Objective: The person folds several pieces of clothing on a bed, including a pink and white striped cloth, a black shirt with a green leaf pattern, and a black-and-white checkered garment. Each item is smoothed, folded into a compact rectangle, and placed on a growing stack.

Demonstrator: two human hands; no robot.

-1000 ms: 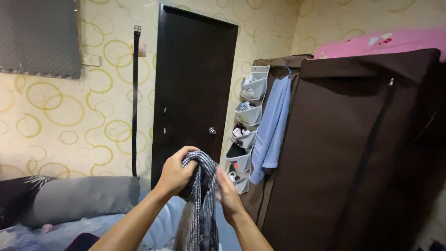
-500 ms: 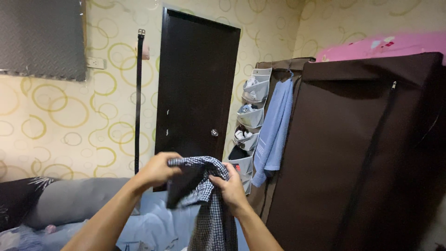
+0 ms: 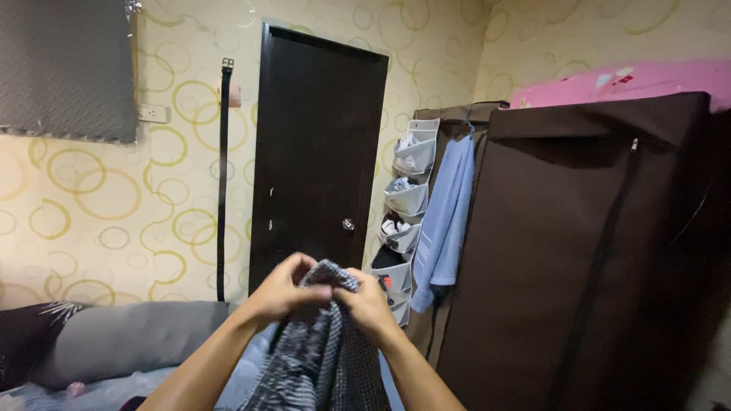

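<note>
A: Head view, single frame. Both hands raised in front of the chest, low centre of frame. Left hand (image 3: 283, 289) closed around the top edge of a black-and-white checked fabric garment (image 3: 324, 358); fingers curled over the bunched cloth, thumb side towards the right hand.

B: Right hand?

A: Right hand (image 3: 371, 302) pinches the same top edge, fingers folded onto the cloth. The two hands are touching or almost touching at the fingertips; cannot tell which. The garment hangs straight down from both grips between the forearms and runs out of the bottom of the frame. The weave is blurred.

B: Surroundings?

A: Behind the hands, a dark brown wooden door (image 3: 320, 152), shut, with a small round metal knob (image 3: 348, 224). On the wall left of it, cream wallpaper with yellow rings, and a long black belt (image 3: 222, 175) hanging vertically. Lower left, a grey bolster pillow (image 3: 122, 339) lying on a bed with pale blue bedding (image 3: 152, 380).

B: Right side?

A: Large dark brown fabric wardrobe (image 3: 579, 251) with a zip, closed. Between door and wardrobe, a grey hanging pocket organiser (image 3: 407, 202) with small items in the pockets, and just beside it a light blue towel (image 3: 448, 213) hanging against the wardrobe's side. A pink item (image 3: 632, 76) lies on the wardrobe top.
</note>
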